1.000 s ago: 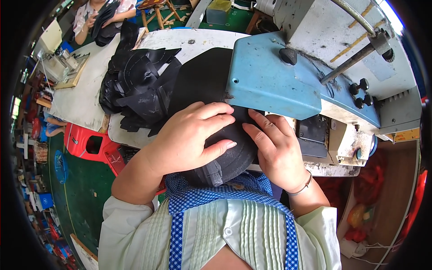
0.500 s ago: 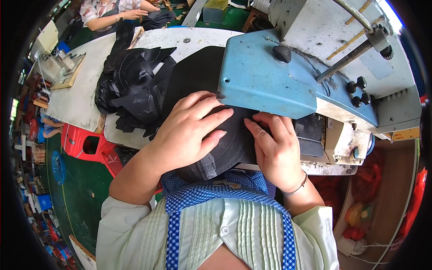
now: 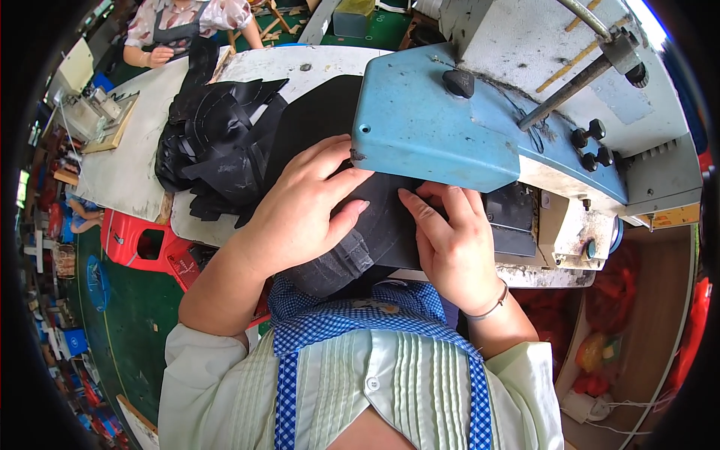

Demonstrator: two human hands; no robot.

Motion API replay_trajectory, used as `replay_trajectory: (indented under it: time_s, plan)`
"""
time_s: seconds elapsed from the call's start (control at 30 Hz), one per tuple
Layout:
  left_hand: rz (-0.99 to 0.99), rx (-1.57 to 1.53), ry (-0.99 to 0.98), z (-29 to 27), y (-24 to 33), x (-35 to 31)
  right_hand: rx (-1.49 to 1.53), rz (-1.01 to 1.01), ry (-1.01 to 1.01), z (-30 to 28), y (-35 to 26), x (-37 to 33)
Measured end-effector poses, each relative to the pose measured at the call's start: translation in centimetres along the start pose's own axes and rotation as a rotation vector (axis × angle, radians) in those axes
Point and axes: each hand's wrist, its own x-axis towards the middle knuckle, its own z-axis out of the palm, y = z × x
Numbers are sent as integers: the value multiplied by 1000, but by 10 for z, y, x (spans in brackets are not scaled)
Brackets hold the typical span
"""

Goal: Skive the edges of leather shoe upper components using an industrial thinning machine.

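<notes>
White worktable bears heaped black cutouts, left; next, the left hand lies unclenched on a black panel partly beneath a blue machine head; the right hand, fingers bent, touches its right side, grip unclear.

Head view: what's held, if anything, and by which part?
No clear grip: left hand lies on the left side of the black, curved sheet material, right hand touches its right side. Whether either pinches it can't be told.

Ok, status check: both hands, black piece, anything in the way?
Left fingers and right fingers on black piece. Piece curved, partly under blue machine head. Machine head blocks view there.
</notes>
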Motion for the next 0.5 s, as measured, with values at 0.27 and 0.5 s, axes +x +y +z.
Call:
replay_trajectory:
  time_s: [0.27,0.5]
  plan:
    - [10,57,-9,2,-4,1,17,0,7,1,0,0]
    - [21,-22,-9,1,-9,2,11,2,6,1,-1,1]
